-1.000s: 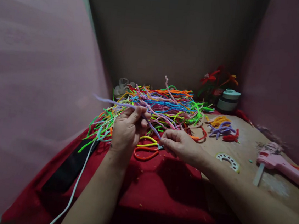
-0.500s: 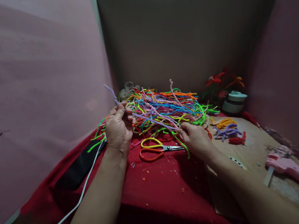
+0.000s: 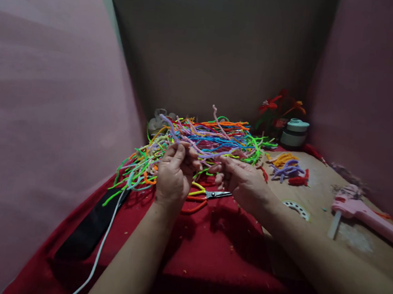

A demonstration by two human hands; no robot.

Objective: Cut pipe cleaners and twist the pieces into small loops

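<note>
A purple pipe cleaner (image 3: 169,124) is pinched in my left hand (image 3: 175,173), one end sticking up to the upper left past the fingers. Its other stretch runs across to my right hand (image 3: 242,180), whose thumb and forefinger close on it. Behind both hands lies a heap of pipe cleaners (image 3: 214,138) in many colours. Scissors (image 3: 217,194) with yellow and red handles rest on the red cloth (image 3: 206,255) below, partly hidden by my left hand.
At the left lies a black phone-like slab (image 3: 86,229) beside a white cable (image 3: 99,253). On the brown board (image 3: 278,235) are orange, purple and red pipe-cleaner pieces (image 3: 288,169) and a pink glue gun (image 3: 355,206). A lidded container (image 3: 294,133) and red flowers (image 3: 270,104) stand behind.
My hands have come closer together, the left moving right and now covering part of the scissors' handles. The purple pipe cleaner moved along with them. The view has shifted slightly.
</note>
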